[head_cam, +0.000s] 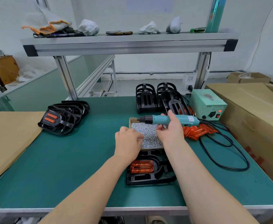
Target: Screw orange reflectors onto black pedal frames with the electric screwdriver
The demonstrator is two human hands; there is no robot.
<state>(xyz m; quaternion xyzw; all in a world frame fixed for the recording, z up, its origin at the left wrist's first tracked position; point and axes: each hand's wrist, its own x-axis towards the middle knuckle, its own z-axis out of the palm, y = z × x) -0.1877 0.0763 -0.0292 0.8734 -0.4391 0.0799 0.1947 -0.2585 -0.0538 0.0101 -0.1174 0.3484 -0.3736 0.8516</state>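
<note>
A black pedal frame (pixel 150 178) with an orange reflector (pixel 142 166) seated in it lies on the green mat near the front edge, between my forearms. Just behind it stands a shallow cardboard box of small silver screws (pixel 148 135). My left hand (pixel 127 143) reaches into the screws with its fingers curled down into them. My right hand (pixel 171 130) grips the teal electric screwdriver (pixel 169 119), held level over the box with its black tip pointing left.
Finished pedals (pixel 63 118) pile at the left, bare black frames (pixel 156 97) stack at the back. Loose orange reflectors (pixel 198 131) lie right of the box. A green power supply (pixel 208 104) and its looping black cable (pixel 226 151) sit at right, beside cardboard boxes (pixel 253 110).
</note>
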